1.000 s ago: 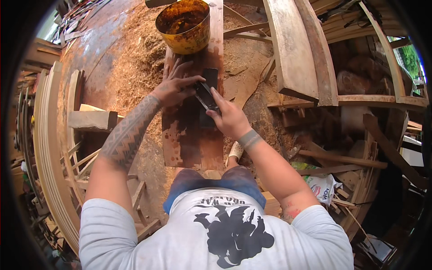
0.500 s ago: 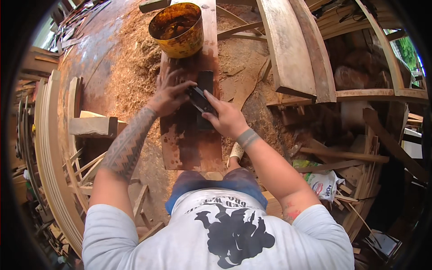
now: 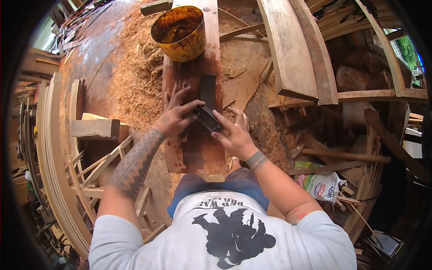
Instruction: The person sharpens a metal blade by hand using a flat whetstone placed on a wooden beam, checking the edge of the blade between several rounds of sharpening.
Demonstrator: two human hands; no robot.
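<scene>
My left hand (image 3: 186, 112) has its index finger and thumb at the far end of a small black block (image 3: 206, 118), its other fingers spread. My right hand (image 3: 234, 135) grips the block's near end between thumb and forefinger, with the other fingers raised. The block is tilted diagonally over a stained wooden plank (image 3: 189, 159). Beyond it a flat dark bar (image 3: 208, 85) lies lengthwise on the plank. A yellow bowl (image 3: 180, 51), coated inside with brown stuff, stands farther along the plank.
Wood shavings (image 3: 135, 67) cover the ground left of the plank. Thick curved boards (image 3: 292, 54) lean at the upper right. Long strips (image 3: 56, 153) and a short timber block (image 3: 94, 128) are at the left. A printed sack (image 3: 317, 180) lies among scraps at the lower right.
Both hands and the black block have come nearer my body, down off the upper part of the dark bar. My right hand's outer fingers have lifted away from the block.
</scene>
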